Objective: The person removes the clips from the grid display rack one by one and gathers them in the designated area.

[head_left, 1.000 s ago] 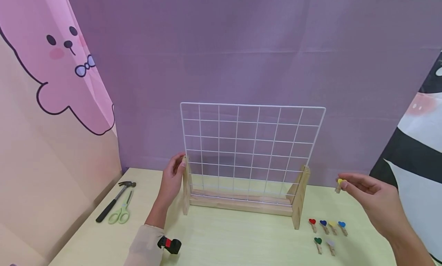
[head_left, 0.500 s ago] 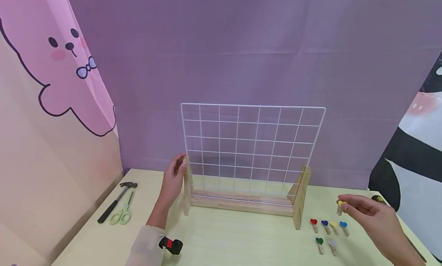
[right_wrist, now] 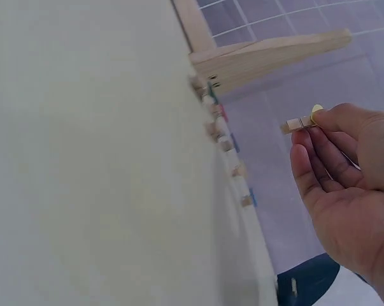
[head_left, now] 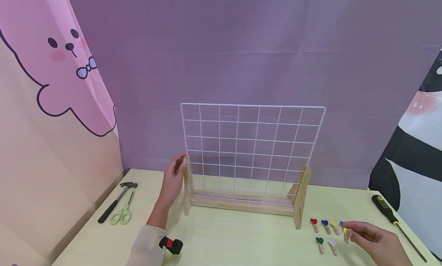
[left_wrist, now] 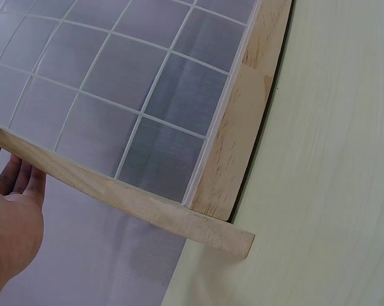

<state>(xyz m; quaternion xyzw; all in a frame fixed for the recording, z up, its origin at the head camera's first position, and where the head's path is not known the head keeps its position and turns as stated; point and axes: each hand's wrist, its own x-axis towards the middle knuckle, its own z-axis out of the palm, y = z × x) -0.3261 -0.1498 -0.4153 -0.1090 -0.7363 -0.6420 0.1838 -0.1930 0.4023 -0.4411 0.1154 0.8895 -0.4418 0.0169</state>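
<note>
A white wire grid (head_left: 254,123) stands upright in a wooden stand (head_left: 241,207). My left hand (head_left: 172,179) holds the stand's left upright (left_wrist: 115,191) near its top, thumb in front and fingers behind. At the right, my right hand (head_left: 380,241) pinches a small wooden clothespin (head_left: 345,235) with a yellow heart between thumb and fingers. It is low beside several heart clothespins lying on the table: red (head_left: 314,225), dark blue (head_left: 325,226), yellow (head_left: 333,227), green (head_left: 320,245) and pale lilac (head_left: 333,247). A light blue one (head_left: 341,223) is partly hidden by the right hand.
On the table's left side lie a claw hammer (head_left: 117,202) and green-handled scissors (head_left: 121,213). A black-and-yellow screwdriver (head_left: 386,209) lies along the right edge. Behind the table (head_left: 224,239) hangs a purple cloth (head_left: 241,47).
My right hand has come down with the yellow-heart clothespin to the row of clothespins, uncovering the screwdriver behind it. The left hand stays on the stand.
</note>
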